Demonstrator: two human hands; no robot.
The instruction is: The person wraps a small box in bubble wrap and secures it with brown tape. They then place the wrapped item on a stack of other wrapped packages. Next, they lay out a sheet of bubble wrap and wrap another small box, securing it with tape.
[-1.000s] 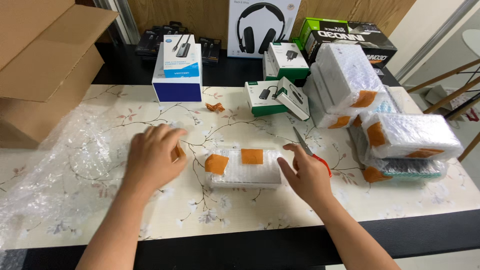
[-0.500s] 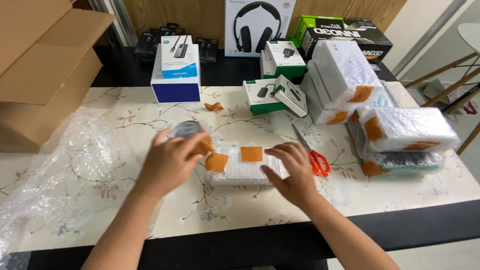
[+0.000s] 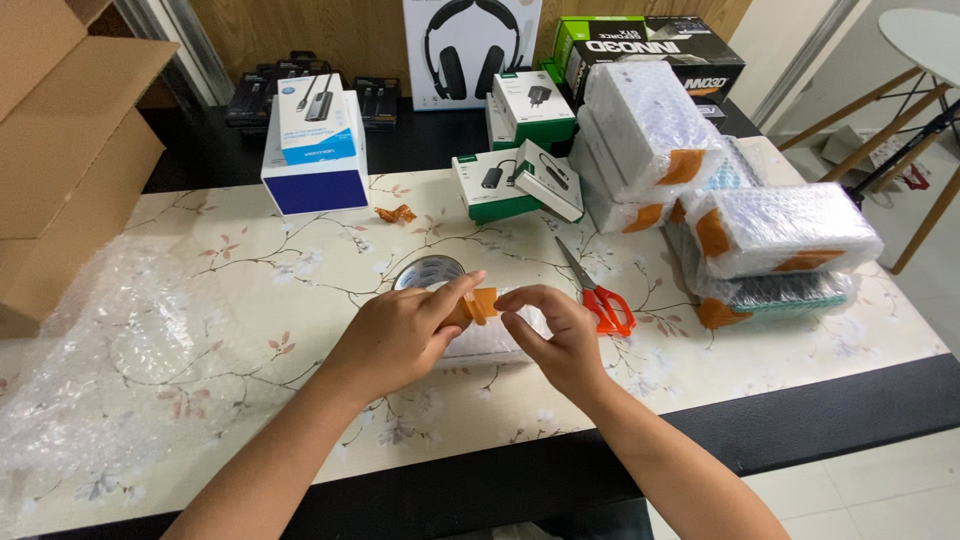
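My left hand (image 3: pixel 400 338) and my right hand (image 3: pixel 555 338) grip a small bubble-wrapped package (image 3: pixel 492 338) from its two ends, on the flower-patterned table (image 3: pixel 300 262). An orange tape strip (image 3: pixel 483 303) shows on the package's top, right at my left thumb and forefinger. Most of the package is hidden by my hands. Just behind my left hand lies a roll of tape (image 3: pixel 430 271). Orange-handled scissors (image 3: pixel 600 296) lie right of my right hand.
A sheet of bubble wrap (image 3: pixel 110 350) and an open cardboard box (image 3: pixel 70 150) are at the left. Several wrapped packages (image 3: pixel 770 235) are stacked at the right. A blue-and-white box (image 3: pixel 315 140), green-and-white boxes (image 3: pixel 512 180) and a headphone box (image 3: pixel 470 45) stand behind.
My hands moved in from the package's outer sides and closed on it. The package, which lay flat with two orange patches showing, is now mostly covered. The tape roll came into view.
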